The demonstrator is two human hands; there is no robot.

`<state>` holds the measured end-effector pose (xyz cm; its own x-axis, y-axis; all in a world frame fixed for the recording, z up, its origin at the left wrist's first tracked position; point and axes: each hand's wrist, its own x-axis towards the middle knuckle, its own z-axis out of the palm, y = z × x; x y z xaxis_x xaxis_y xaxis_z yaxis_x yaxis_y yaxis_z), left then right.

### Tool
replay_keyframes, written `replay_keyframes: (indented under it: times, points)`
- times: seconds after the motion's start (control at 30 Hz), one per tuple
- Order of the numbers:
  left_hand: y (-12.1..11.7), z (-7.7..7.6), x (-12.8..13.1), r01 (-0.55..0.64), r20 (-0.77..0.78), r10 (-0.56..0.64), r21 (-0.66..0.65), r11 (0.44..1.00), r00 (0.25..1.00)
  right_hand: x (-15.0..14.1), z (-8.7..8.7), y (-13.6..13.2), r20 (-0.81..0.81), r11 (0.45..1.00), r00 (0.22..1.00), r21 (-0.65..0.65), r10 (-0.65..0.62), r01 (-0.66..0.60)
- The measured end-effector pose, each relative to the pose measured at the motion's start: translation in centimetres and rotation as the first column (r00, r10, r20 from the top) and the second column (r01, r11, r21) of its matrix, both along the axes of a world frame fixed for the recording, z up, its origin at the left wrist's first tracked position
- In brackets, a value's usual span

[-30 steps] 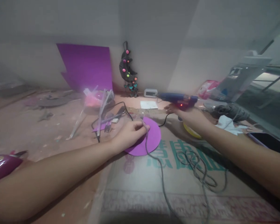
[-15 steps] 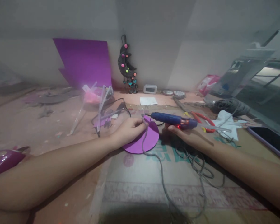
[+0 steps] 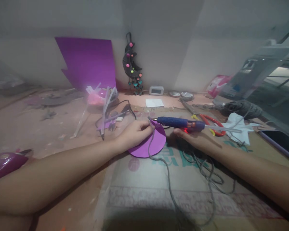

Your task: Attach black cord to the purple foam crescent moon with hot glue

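My left hand (image 3: 135,134) rests on a purple paper disc (image 3: 151,145) and pinches the end of a grey cord (image 3: 167,173) against it. My right hand (image 3: 190,136) grips a blue hot glue gun (image 3: 180,123) with a red light glowing on it. The gun lies level, its nozzle pointing left at the cord end by my left fingers. A clear glue stick juts from the gun's back. The cord trails toward me in loose loops over a printed cardboard sheet (image 3: 188,195).
Red-handled pliers (image 3: 210,123), a ball of grey cord (image 3: 240,109) and white cloth (image 3: 237,127) lie at right. A purple sheet (image 3: 89,64), moon ornament (image 3: 132,65) and small clock (image 3: 156,90) stand by the wall. Glue sticks (image 3: 106,106) and a pink bag lie at left.
My right hand brought the glue gun down from the back of the table to the disc, nozzle now by my left fingers. The left hand stayed on the cord and disc.
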<state>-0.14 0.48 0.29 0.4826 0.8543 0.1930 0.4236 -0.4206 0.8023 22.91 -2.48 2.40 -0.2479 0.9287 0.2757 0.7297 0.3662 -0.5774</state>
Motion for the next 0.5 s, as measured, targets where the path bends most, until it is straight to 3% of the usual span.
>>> replay_keyframes:
  times: [0.5]
  points:
    - [0.11, -0.19, -0.02, 0.013, -0.026, -0.012, 0.033, 0.999, 1.0, -0.46, 0.25, -0.07, 0.013, 0.999, 0.999, -0.008, -0.041, 0.041]
